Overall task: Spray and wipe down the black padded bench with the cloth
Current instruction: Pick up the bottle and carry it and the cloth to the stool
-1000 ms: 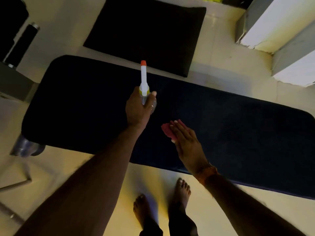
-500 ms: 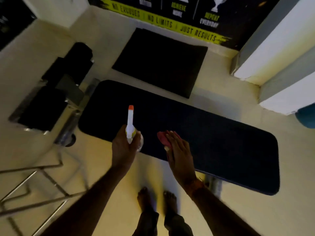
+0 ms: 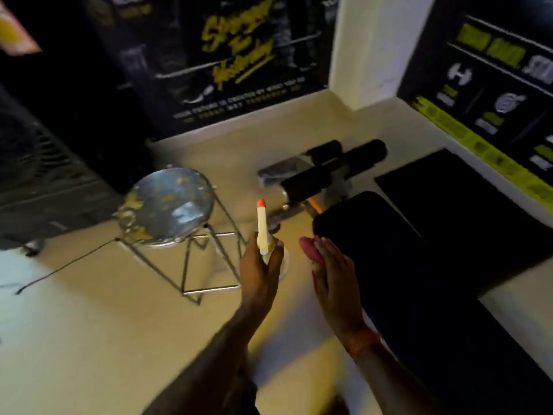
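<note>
The black padded bench (image 3: 419,280) runs from centre right toward the lower right corner. My left hand (image 3: 260,271) grips a spray bottle (image 3: 262,229) with a white nozzle and orange tip, held upright over the floor, left of the bench's end. My right hand (image 3: 335,277) holds a pink cloth (image 3: 309,250) under flat fingers, just off the bench's near left edge; whether it touches the pad is unclear.
A round metal stool (image 3: 167,205) on wire legs stands left of the bottle. Black foam rollers (image 3: 332,166) on the bench frame sit beyond its end. A black floor mat (image 3: 466,187) lies at right. Posters cover the walls, and a white pillar (image 3: 371,49) stands behind.
The view has swung left and up, away from the bench's middle toward its end. Both hands moved off the pad to beside its left end, still holding bottle and cloth.
</note>
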`<state>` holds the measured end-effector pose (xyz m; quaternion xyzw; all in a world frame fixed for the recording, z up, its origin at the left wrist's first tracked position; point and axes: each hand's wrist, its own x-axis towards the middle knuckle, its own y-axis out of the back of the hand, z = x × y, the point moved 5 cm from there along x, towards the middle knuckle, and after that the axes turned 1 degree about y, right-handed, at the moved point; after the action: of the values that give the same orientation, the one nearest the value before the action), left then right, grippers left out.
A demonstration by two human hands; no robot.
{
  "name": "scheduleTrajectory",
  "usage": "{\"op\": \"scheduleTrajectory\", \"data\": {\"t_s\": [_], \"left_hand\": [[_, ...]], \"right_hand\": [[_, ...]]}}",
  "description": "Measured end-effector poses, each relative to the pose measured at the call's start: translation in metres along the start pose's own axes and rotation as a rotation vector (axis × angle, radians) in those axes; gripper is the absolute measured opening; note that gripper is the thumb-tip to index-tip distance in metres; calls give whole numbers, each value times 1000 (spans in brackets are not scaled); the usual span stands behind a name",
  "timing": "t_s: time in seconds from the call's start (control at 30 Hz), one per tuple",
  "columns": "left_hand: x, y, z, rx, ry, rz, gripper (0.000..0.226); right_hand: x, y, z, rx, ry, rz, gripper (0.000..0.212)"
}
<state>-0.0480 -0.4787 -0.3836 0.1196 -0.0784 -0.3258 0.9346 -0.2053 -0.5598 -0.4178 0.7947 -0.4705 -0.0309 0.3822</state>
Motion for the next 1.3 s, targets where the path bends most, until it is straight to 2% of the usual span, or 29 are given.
{"op": "scheduleTrajectory", "data": {"t_s": [0.17, 0.27, 0.37, 0.53, 0.63, 0.77, 0.87, 0.93, 1.07, 1.17, 1.3], "left_hand": [[55, 112, -31, -22, -7, 139, 14], [97, 171, -62, -21, 5, 170, 15], [144, 217, -94, -17, 27, 166, 15], [217, 261, -130, 68, 52, 119, 43], [254, 275, -144, 97, 44, 143, 43], [286, 283, -177, 72, 103, 175, 37], [299, 286, -187, 91, 90, 173, 25], [303, 289, -188, 106, 59, 180, 31], [303, 288, -193, 115, 66, 150, 24], [302, 288, -204, 136, 76, 134, 43], [293, 289, -223, 208, 88, 78, 78]], "right_hand": [[49, -103, -64, -53, 100, -81, 47], [74, -171, -96, -51, 49, -173, 52], [104, -231, -125, -23, 13, -192, 54], [159, -311, -162, -36, 5, -302, 66], [190, -356, -162, -85, 5, -399, 80], [228, -408, -147, -143, -2, -520, 73], [244, -429, -128, -289, 37, -578, 87], [245, -432, -113, -404, 40, -613, 89], [241, -427, -105, -449, 30, -637, 98], [241, -421, -111, -422, -2, -601, 97], [224, -400, -122, -380, 47, -543, 96]]}}
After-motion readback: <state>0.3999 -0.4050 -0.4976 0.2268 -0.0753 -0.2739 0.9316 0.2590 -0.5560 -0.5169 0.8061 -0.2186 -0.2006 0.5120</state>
